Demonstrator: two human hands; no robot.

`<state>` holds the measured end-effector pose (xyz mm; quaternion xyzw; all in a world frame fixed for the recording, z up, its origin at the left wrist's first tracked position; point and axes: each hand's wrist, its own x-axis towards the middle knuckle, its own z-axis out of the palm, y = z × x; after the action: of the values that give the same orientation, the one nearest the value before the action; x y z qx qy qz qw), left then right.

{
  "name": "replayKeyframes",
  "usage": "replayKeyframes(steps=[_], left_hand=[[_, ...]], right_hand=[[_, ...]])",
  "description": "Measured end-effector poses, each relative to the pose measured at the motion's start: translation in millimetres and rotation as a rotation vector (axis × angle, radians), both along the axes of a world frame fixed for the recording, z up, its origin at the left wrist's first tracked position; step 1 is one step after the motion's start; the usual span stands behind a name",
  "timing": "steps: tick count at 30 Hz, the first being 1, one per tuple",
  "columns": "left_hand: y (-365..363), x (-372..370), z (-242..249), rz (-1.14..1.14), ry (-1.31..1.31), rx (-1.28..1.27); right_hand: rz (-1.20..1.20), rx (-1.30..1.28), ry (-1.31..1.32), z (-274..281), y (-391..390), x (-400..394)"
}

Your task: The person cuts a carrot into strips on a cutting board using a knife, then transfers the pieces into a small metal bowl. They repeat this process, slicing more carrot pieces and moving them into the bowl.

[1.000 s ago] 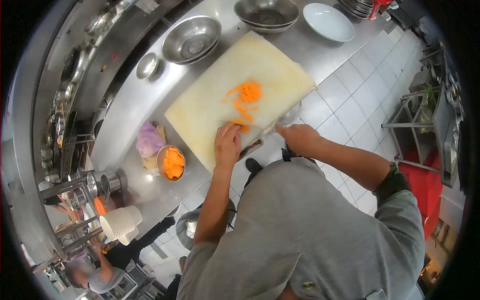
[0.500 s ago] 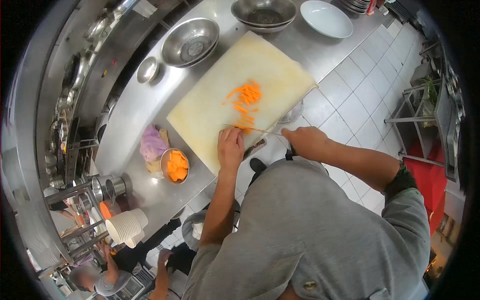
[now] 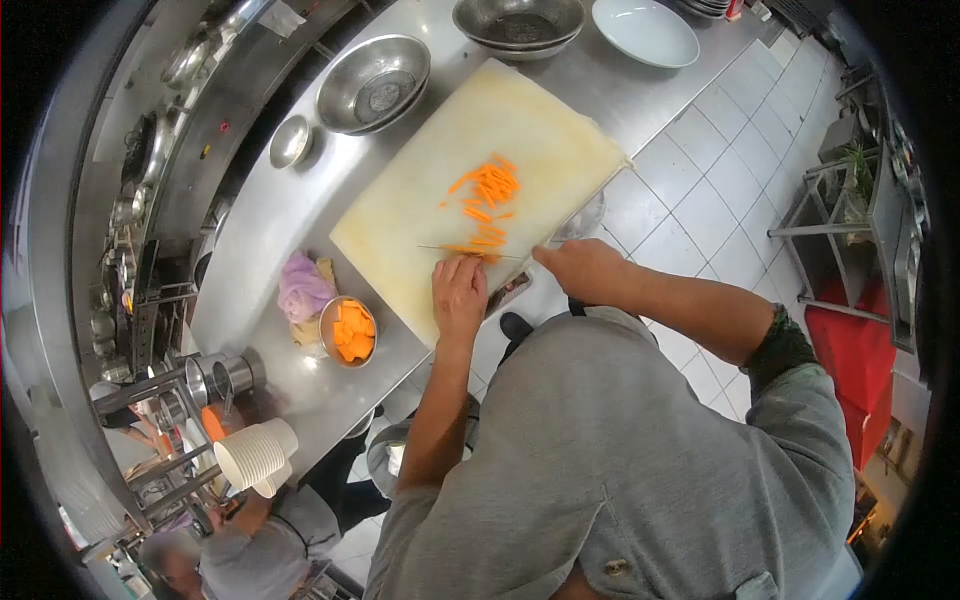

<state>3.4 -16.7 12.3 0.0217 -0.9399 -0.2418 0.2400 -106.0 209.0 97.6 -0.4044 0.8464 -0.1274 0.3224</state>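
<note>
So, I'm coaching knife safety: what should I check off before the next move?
1. Knife held at its handle end by the right hand: ok.
2. Left hand safely clear of the blade: cannot tell; its fingertips are close, but the gap is unclear.
3. Cutting board set back from the edge of the steel counter: not ok; its near side runs along it.
4. Orange vegetable strips all away from the blade: not ok; some lie beside it.
5. Metal bowl of orange slices off the board: ok.
</note>
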Motion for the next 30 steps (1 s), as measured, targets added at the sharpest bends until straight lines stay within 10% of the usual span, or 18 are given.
replayKeyframes(steps=[30], left_hand=[[-20,-56,43,0.143,-0.003,0.070]], right_hand=[[-0.020,-0.103,0.177,-13,17,-76]])
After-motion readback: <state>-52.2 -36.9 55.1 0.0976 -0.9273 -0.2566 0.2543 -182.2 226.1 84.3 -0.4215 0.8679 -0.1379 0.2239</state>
